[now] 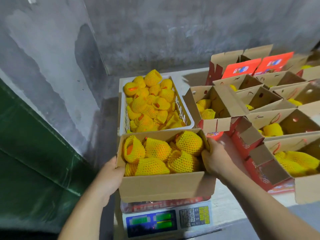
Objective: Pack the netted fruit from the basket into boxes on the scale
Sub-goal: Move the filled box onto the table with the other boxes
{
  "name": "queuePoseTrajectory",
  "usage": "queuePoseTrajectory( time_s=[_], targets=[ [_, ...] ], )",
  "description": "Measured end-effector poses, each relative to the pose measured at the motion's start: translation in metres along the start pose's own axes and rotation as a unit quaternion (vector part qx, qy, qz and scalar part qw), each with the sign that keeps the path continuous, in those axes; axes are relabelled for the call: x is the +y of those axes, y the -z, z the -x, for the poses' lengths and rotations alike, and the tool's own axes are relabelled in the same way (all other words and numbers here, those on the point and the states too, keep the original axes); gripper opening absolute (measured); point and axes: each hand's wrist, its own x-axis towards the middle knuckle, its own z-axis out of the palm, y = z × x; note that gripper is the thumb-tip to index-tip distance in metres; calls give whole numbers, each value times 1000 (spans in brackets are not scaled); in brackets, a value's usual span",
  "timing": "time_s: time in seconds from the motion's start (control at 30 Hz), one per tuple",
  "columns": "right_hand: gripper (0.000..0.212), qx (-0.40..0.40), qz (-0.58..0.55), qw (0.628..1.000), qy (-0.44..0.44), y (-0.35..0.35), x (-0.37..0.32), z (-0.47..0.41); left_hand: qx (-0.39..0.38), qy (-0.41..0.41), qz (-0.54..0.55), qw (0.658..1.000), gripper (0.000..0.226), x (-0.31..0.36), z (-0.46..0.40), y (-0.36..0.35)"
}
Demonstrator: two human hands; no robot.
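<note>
Both hands grip an open cardboard box (164,186) full of netted fruit (155,153) over the scale (166,220), left hand (110,177) and right hand (213,156) curled round its side walls, the white basket (183,110) just behind.

walls: bare grey concrete wall (155,32) | left: dark green panel (34,161) | light: dim

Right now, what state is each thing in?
Brown cardboard box on the scale: open, full of netted fruit.
White plastic basket: partly full.
Digital scale: display lit.
Left hand: grips the box's left wall.
Right hand: grips its right wall.
Red-printed boxes: open, partly filled.
</note>
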Motion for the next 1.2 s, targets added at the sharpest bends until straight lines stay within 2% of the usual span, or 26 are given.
queuePoseTrajectory(
  time_s=[0.07, 0.23, 0.33, 0.43, 0.57, 0.67, 0.77, 0.83, 0.9, 0.93, 0.97, 1.03, 1.1, 1.2],
  targets=[
    [31, -1, 0, 1000, 9, 0, 0, -1, -8, 19, 53, 998, 22, -3, 1, -3],
    [43, 2, -23, 1000, 21, -3, 5, 10, -3, -11, 215, 977, 45, -11, 11, -14],
    [34, 20, -42, 999, 17, -7, 13, 23, 0, -44, 237, 970, 67, -18, 20, -14],
    [30, 38, -34, 999, 17, -11, 25, 40, -2, -58, 241, 969, 80, -27, 29, -13],
    [25, 90, -16, 994, 53, -16, 33, 65, 35, -57, 206, 976, 72, -32, 41, -11],
    [26, 116, -20, 991, 67, -19, 37, 78, 3, -19, 197, 980, 54, -35, 45, -9],
    [24, 120, -37, 990, 69, -19, 38, 82, -43, 20, 275, 960, 49, -36, 46, -6],
    [23, 118, -45, 990, 68, -19, 37, 82, -24, 9, 270, 963, 47, -32, 47, -10],
    [24, 112, -46, 990, 71, -18, 35, 79, 54, -61, 142, 987, 65, -27, 43, -16],
    [24, 106, -44, 991, 72, -17, 33, 76, 98, -113, 40, 988, 78, -22, 40, -16],
    [24, 95, -41, 992, 68, -15, 30, 71, 133, -169, -74, 974, 87, -17, 34, -14],
    [24, 70, -31, 996, 54, -10, 23, 59, 138, -254, -291, 912, 84, -1, 22, -8],
    [26, 49, -23, 998, 42, -6, 15, 46, 108, -240, -436, 861, 71, 15, 11, -4],
    [25, 27, 0, 999, 21, -5, 9, 27, 124, -221, -579, 775, 62, 36, 3, -9]
  ],
)
